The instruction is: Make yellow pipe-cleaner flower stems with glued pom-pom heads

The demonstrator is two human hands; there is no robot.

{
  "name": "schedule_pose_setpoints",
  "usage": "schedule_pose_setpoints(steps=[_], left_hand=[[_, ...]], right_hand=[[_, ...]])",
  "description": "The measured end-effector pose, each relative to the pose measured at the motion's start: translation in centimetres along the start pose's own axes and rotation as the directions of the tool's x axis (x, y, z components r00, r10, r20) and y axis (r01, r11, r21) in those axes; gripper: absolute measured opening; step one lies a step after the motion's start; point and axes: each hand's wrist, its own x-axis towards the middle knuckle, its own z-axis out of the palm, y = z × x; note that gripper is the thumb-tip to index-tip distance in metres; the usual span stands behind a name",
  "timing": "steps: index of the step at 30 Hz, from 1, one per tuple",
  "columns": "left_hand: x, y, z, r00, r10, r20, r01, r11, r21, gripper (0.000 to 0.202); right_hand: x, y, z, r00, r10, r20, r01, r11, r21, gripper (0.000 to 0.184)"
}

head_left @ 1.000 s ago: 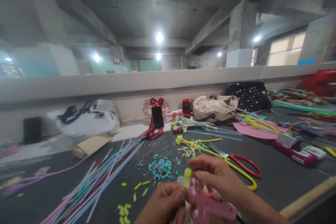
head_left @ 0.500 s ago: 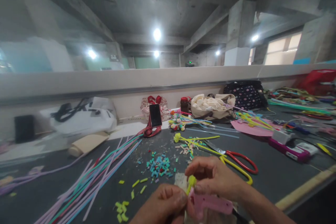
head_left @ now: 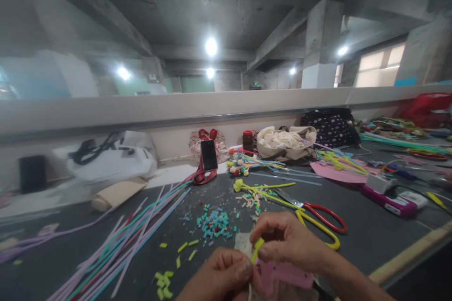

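My left hand is at the bottom edge, fingers pinched on the lower end of a yellow-green pipe cleaner. My right hand is closed just above it, thumb and fingers pressed on the pipe cleaner's upper end. Below the right hand a pink tool shows, partly hidden by the fingers; I cannot tell which hand holds it. Both hands hover over the dark table near its front edge.
Red-and-yellow scissors lie right of my hands. Several long coloured pipe cleaners lie to the left, cut bits in the middle. A phone on a red stand, bags and a pink device sit farther back.
The yellow-green tip stood upright between my fingers; now it is bent over and pressed lower under my right thumb. The hands have sunk slightly toward the bottom edge.
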Motion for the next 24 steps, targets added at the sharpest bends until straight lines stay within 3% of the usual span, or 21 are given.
schedule_pose_setpoints(steps=[7, 12, 15, 19, 21, 24], left_hand=[[0.3, -0.3, -0.3, 1.000, 0.018, 0.006, -0.018, 1.000, -0.011, 0.050], [0.9, -0.8, -0.3, 0.988, 0.026, -0.151, -0.035, 0.998, -0.058, 0.039], [1.0, -1.1, -0.1, 0.981, 0.055, -0.186, -0.083, 0.986, -0.145, 0.033], [0.8, -0.7, 0.0, 0.980, 0.080, -0.185, -0.111, 0.980, -0.168, 0.031], [0.6, -0.1, 0.0, 0.977, 0.077, -0.198, -0.108, 0.983, -0.151, 0.033], [0.3, 0.7, -0.1, 0.978, 0.039, -0.205, -0.071, 0.985, -0.155, 0.035]], right_hand=[[0.1, -0.4, 0.2, 1.000, 0.016, -0.013, -0.016, 1.000, 0.016, 0.011], [0.1, -0.4, 0.3, 0.998, 0.019, -0.054, -0.019, 1.000, -0.010, 0.017], [0.1, -0.2, 0.4, 0.999, 0.020, -0.049, -0.021, 1.000, -0.019, 0.018], [0.1, -0.3, -0.3, 1.000, 0.022, 0.007, -0.023, 0.997, 0.073, 0.041], [0.2, -0.5, -0.9, 0.999, 0.003, -0.047, 0.001, 0.996, 0.084, 0.040], [0.6, -0.5, -1.7, 0.975, -0.023, -0.221, 0.038, 0.997, 0.066, 0.026]])
